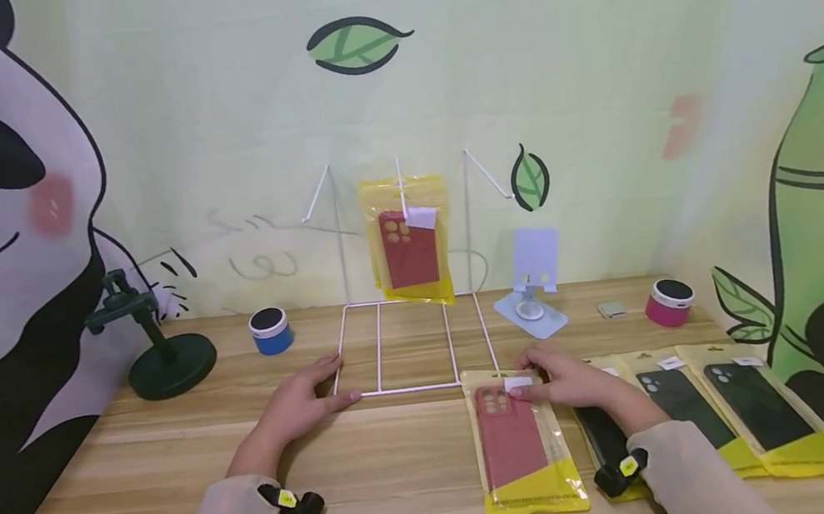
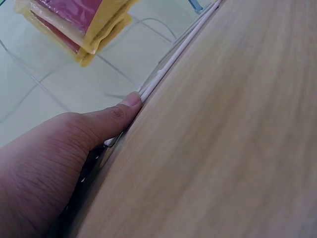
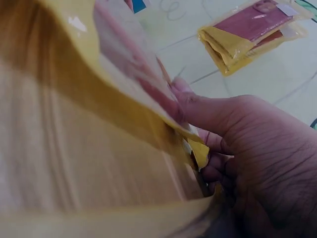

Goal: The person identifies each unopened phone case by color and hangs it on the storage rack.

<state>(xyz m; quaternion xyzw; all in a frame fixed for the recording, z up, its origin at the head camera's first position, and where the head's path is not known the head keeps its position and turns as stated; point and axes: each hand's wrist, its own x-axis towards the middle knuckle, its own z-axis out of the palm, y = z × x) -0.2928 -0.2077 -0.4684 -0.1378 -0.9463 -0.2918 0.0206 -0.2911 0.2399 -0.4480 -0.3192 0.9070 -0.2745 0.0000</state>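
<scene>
1. The red case pack [image 1: 514, 435], clear with a yellow lower part, is over the worktop [image 1: 375, 479], right of its middle; whether its lower end touches the wood cannot be told.
2. The right hand [image 1: 564, 379] pinches this pack at its top, thumb in front.
3. Just behind stands the white wire rack [image 1: 411, 389], its base reaching toward the worktop's back edge.
4. The left hand [image 1: 302, 402] touches the rack's front left corner, thumb straight and spread from the fingers.
5. Hanging red packs [image 1: 412, 261] share the rack's middle hook.
6. Three dark case packs [image 1: 759, 405] lie toward the worktop's right edge, one partly under the right forearm.
7. Along the back edge, left to right: a dark green stand [image 1: 173, 367] near the left corner, a blue speaker [image 1: 272, 332], a pale phone stand [image 1: 536, 256] and a pink speaker [image 1: 669, 305].
</scene>
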